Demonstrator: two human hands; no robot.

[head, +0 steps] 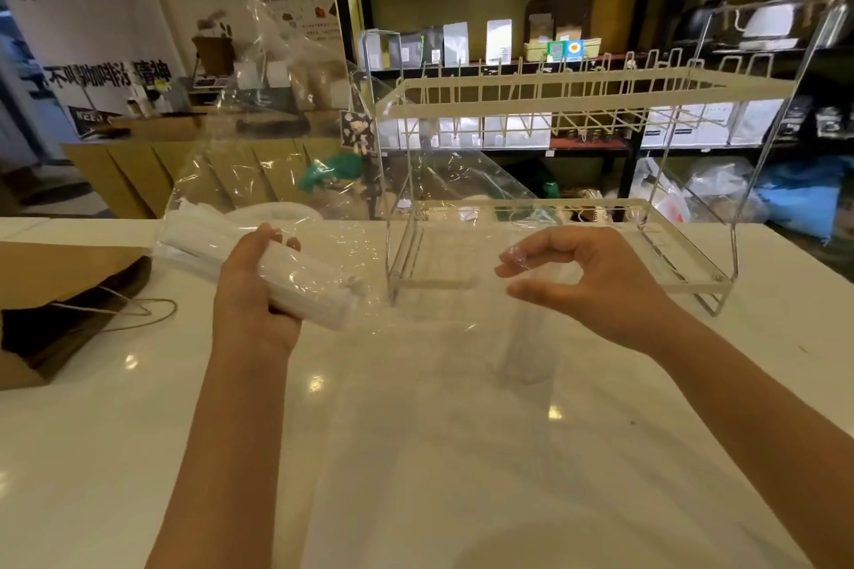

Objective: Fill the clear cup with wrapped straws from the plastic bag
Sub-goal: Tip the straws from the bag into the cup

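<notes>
My left hand grips a bundle of white wrapped straws through the clear plastic bag, holding it slanted above the white counter. The bag's loose film billows up and to the right. My right hand pinches a bit of the bag's film between thumb and fingers. The clear cup stands on the counter just below my right hand, blurred and hard to make out.
A clear acrylic rack with a white wire shelf stands on the counter behind my hands. A brown paper bag with string handles lies at the left edge. Dark shelves of packaged goods fill the background.
</notes>
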